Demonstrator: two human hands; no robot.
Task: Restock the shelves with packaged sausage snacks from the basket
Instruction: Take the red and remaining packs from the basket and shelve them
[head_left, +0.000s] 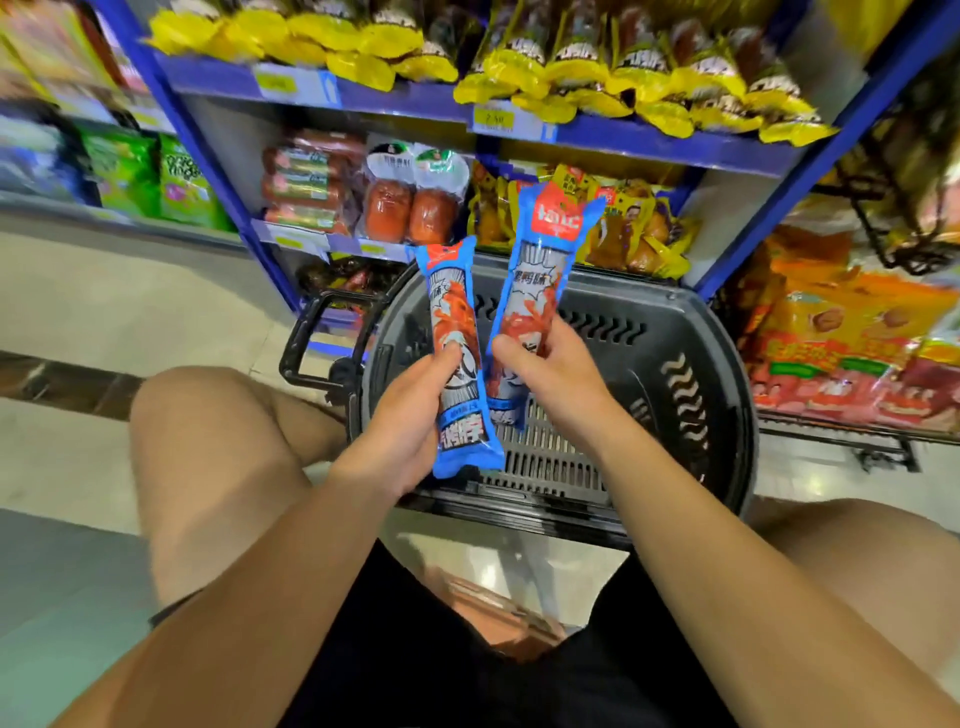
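My left hand (410, 410) grips a long blue-and-red sausage snack pack (454, 312) by its lower half, held upright over the black shopping basket (691, 364). My right hand (550, 374) holds a second, matching pack (543, 260) that tilts up toward the shelf. The two packs almost touch near my thumbs. The basket stands on the floor between my knees, and its slatted bottom shows bare. The blue shelf (649, 143) rises right behind it.
Yellow-wrapped snacks (623, 67) fill the upper shelf. Red sausages (306, 182), two orange packs (410, 208) and yellow packs (639, 234) fill the middle one. Orange bags (841, 332) sit on a low rack at right. The basket handle (306, 338) sticks out left. Tiled floor lies left.
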